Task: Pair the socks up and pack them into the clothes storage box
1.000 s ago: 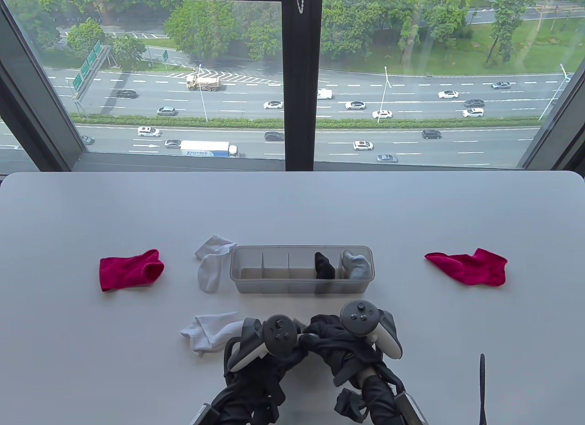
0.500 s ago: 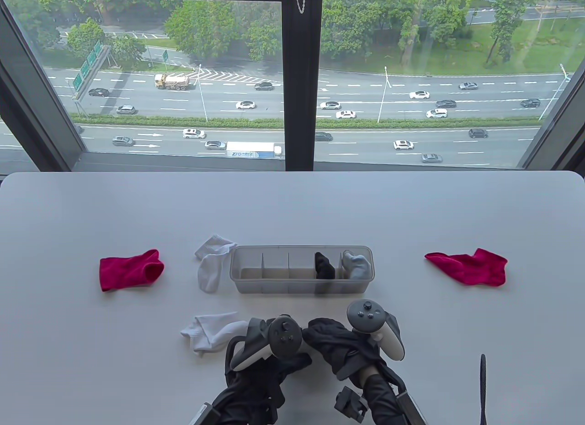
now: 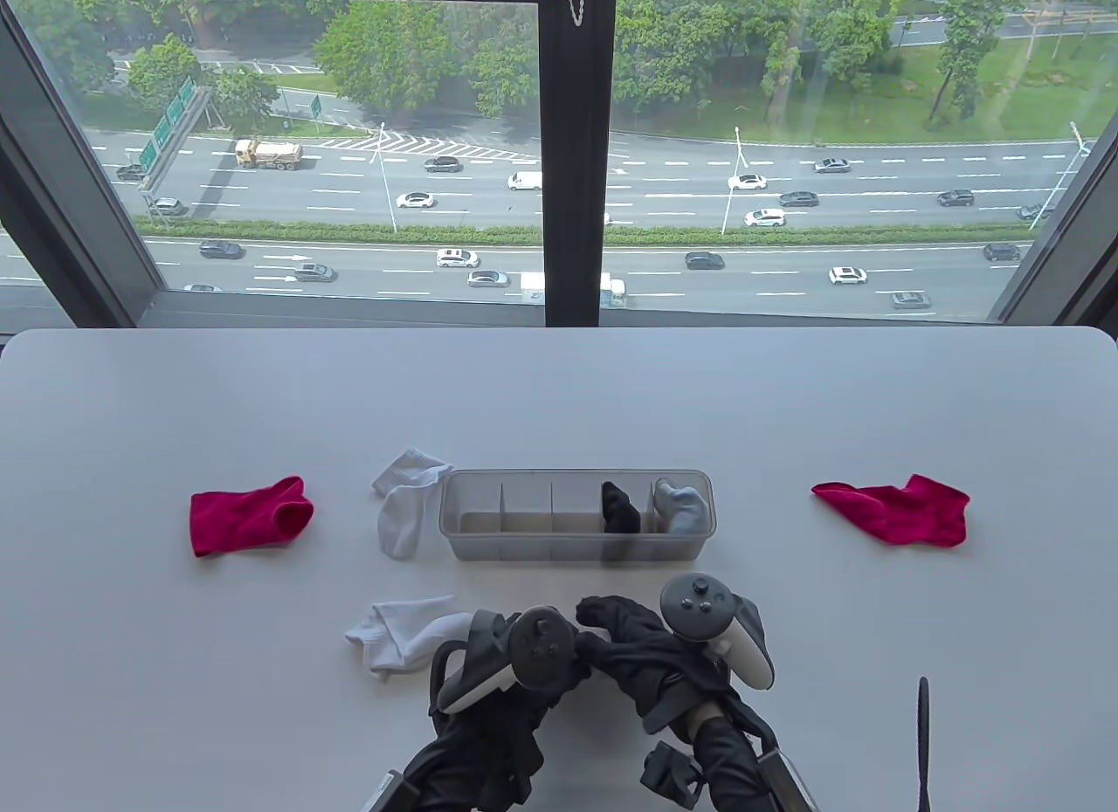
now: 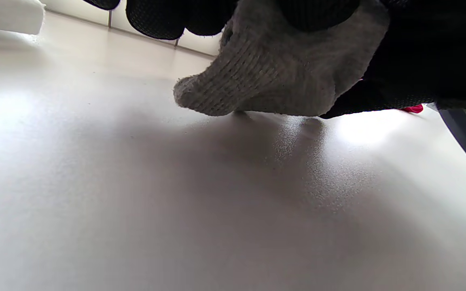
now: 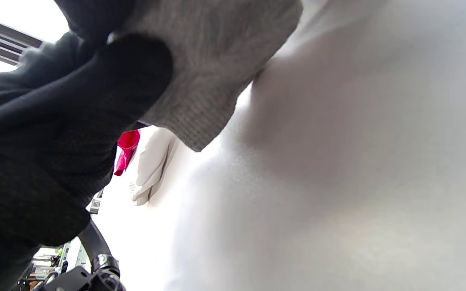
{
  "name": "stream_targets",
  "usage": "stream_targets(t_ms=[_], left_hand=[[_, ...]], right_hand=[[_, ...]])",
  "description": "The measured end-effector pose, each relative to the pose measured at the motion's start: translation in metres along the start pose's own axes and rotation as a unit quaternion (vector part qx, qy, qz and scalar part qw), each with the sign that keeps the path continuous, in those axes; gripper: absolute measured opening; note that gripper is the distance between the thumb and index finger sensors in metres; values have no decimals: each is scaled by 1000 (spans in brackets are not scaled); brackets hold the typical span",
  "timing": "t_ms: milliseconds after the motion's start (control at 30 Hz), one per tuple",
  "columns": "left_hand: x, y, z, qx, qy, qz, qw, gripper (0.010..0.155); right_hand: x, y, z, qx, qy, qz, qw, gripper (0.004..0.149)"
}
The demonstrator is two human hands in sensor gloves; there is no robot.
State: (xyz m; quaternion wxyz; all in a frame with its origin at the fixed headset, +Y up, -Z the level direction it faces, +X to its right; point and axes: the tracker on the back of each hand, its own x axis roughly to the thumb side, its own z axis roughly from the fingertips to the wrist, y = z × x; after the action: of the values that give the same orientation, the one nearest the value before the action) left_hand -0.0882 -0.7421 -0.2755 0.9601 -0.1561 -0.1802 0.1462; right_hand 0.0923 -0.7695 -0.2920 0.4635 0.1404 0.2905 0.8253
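Both hands work together just in front of the clothes storage box (image 3: 576,517), at the near edge of the table (image 3: 559,393). In the wrist views the left hand (image 3: 515,664) and the right hand (image 3: 651,659) have their gloved fingers curled round a grey sock (image 4: 281,76), whose ribbed end hangs down and just touches the table top; from above the bundle is hidden under the gloves.

Compared with a second ago, the right hand has twisted, its tracker swinging a little toward the box and its fingers pushing left over the left hand's knuckles, while the left hand has sunk slightly. That reads as rolling or tucking the grey sock into a bundle, probably nearly ready to go in.

Nothing else has shifted. In the box, a black bundle (image 3: 618,506) and a grey bundle (image 3: 681,505) fill the two right compartments; the three to their left are vacant. Left of the box lie one white sock (image 3: 403,506), another white sock (image 3: 397,633) nearer the hands, and a red sock (image 3: 249,515); a second red sock (image 3: 895,511) lies well to the right.
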Motion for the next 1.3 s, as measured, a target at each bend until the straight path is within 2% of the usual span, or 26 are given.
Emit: stream_targets(t_ms=[67,167,233,267,333,400,433,467,567,700,767,833,900,967,1000,1067,1167,1300], left_hand=[[-3,-1,0,-19,2,10,1000,56],[-2,-1,-1,-18,2,6,1000,58],[-2,-1,0,-26,8,0,1000,68],[-2,0,0,-23,7,1,1000,67],[0,3,2,21,-3,3,1000,60],[0,5,2,38,-4,4,999,56],[-2,6,2,36,3,-1,999,55],[-3,5,2,29,0,3,1000,54],[-7,3,1,7,3,16,1000,55],[-2,4,3,23,-4,9,1000,67],[-1,4,2,7,3,-1,1000,73],[-2,3,2,6,20,-16,1000,66],[-3,6,3,27,17,-7,999,56],[-5,7,3,23,10,6,1000,51],[-7,6,2,9,8,14,1000,51],[-8,6,2,13,13,14,1000,53],[-3,7,5,46,24,-9,999,73],[6,10,6,72,-9,-16,997,61]], right_hand=[[1,0,-1,-4,4,-5,1000,61],[2,0,-1,-8,6,11,1000,55],[1,0,0,-5,3,-2,1000,53],[0,1,-1,-2,3,-8,1000,53],[-1,1,-1,-3,8,-27,1000,54],[1,0,0,-8,1,-22,1000,58],[3,0,1,-7,-7,-4,1000,64],[4,-2,2,-12,-11,9,1000,64],[9,-7,4,-57,-15,14,998,53],[9,-8,6,-83,-9,17,996,51],[10,-8,6,-83,-19,2,996,51],[12,-6,6,-72,-26,0,997,50],[12,-4,4,-63,-25,-5,998,51],[14,-2,4,-44,-36,-16,998,58],[15,-2,4,-37,-49,-12,998,62],[15,-4,5,-52,-38,13,998,53],[11,-7,5,-75,-17,22,997,49],[8,-9,6,-74,-22,-9,997,52]])
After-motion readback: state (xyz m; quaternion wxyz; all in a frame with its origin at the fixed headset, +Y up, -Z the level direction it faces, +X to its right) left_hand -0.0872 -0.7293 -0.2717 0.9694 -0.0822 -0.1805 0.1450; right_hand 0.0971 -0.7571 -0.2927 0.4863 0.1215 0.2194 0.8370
